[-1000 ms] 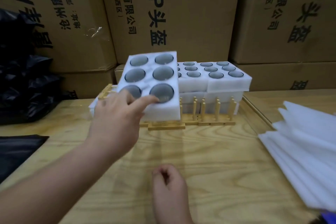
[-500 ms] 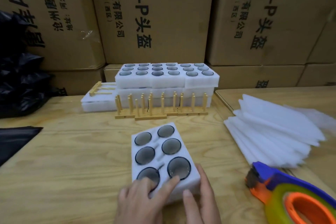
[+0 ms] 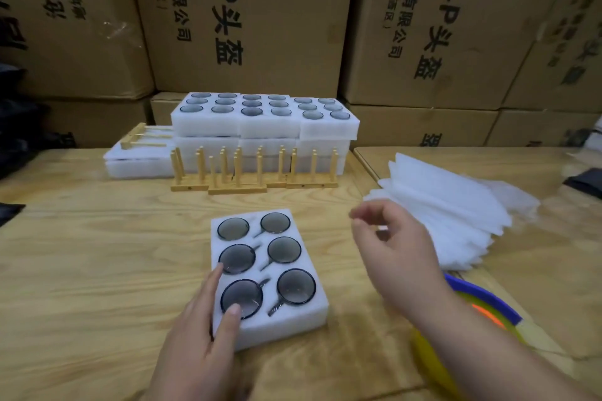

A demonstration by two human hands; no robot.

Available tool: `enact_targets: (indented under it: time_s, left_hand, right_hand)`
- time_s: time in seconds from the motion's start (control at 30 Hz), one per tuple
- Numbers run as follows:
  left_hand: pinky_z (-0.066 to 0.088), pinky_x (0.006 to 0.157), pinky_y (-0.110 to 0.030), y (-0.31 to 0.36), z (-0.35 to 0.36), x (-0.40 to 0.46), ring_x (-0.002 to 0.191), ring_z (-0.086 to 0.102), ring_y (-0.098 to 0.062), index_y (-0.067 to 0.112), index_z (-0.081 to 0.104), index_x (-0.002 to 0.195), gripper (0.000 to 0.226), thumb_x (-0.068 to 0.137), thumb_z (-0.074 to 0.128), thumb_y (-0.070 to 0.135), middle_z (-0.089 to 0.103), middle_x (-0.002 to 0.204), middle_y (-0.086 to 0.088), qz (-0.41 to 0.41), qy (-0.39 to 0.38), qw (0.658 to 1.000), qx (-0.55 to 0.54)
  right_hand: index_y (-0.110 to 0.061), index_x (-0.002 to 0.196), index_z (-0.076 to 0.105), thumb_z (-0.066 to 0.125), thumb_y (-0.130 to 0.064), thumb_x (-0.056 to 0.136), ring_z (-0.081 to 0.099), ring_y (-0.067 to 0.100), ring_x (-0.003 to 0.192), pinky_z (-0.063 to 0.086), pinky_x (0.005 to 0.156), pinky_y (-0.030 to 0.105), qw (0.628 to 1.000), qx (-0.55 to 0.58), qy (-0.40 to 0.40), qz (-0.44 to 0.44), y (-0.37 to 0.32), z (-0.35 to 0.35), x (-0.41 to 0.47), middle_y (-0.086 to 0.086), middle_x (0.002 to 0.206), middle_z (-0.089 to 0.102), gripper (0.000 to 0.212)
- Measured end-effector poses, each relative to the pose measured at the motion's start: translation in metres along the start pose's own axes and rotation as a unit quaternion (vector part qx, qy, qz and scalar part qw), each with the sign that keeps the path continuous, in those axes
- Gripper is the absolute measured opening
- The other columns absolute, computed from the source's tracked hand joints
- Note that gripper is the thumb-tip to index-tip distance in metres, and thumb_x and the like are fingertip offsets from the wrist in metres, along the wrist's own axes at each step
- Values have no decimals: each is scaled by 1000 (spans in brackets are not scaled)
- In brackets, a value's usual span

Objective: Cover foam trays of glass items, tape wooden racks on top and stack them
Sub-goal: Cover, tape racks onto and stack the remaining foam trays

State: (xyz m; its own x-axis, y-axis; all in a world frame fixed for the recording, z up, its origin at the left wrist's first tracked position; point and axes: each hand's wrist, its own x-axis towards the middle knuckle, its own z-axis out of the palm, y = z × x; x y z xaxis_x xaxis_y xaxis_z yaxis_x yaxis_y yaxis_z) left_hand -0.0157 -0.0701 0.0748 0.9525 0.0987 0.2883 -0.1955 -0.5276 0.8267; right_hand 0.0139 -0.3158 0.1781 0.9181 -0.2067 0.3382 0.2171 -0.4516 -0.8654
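Stacked cardboard cartons point(image 3: 247, 19) printed with dark characters wall off the far edge of our wooden tabletop point(image 3: 97, 270). Taking the foam tray point(image 3: 267, 273) right in front of us as our landmark, our left hand point(image 3: 198, 335) lies on its near left corner, fingers straight and flat, the thumb resting on the nearest left glass piece point(image 3: 241, 299); it grips nothing, and we judge it is there to pin the light foam so it does not slide. Our right hand point(image 3: 391, 257) floats in the air to the right of the tray, fingers loosely curled round nothing, pointed toward the pile of white foam sheets point(image 3: 456, 205) further right, probably to fetch a cover. The tray itself sits flat and uncovered, all six round dark glass items showing in their pockets. To the tray's near right, partly under our forearm, lies a tape dispenser point(image 3: 482, 306) in blue, yellow and orange, within easy reach for the taping step. Beyond the tray stand the wooden racks point(image 3: 254, 172), pegs upright, in a row, and just behind them the stack of other foam trays point(image 3: 264, 127), the top layer open with glass visible. Left of that stack a lower tray carries a rack point(image 3: 143, 140) lying on top.
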Motion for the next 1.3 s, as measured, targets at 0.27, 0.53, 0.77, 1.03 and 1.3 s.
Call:
enact_targets:
  time_s: [0.27,0.53,0.77,1.03,1.3]
  left_hand:
    - [37,95,-28,-4,1,-2,125,46,-1,66,39,121,46,78,50,53,51,134,25,-43,-1,999,-7]
    - [38,98,-27,-6,0,-2,134,45,-2,67,43,121,46,78,52,52,50,134,30,-38,3,999,0]
    - [38,96,-23,-9,1,-2,125,48,4,63,46,122,44,80,53,51,54,133,24,-34,6,999,-4]
    - [36,98,-22,-11,0,-2,126,43,11,50,48,135,53,83,49,54,50,139,27,-43,2,999,7]
    - [27,96,-4,-9,1,-3,120,38,23,44,48,140,57,84,49,54,35,128,48,-36,10,999,16]
  right_hand:
    - [-15,133,61,58,-29,94,60,30,119,48,96,37,946,-313,60,50,72,-112,160,7,135,62,42]
    - [-14,158,28,41,-70,94,29,30,150,24,119,41,887,-418,-87,173,131,-128,175,9,164,29,86]
    - [-20,154,39,44,-72,92,47,31,135,40,103,40,830,-533,-127,106,137,-137,177,8,151,49,81]
    - [-13,112,61,49,-38,101,63,34,90,49,70,38,796,-600,-77,2,128,-145,173,11,99,70,31]
    - [-28,99,66,63,-52,92,55,24,75,33,53,28,782,-622,-36,9,105,-119,165,-3,78,56,25]
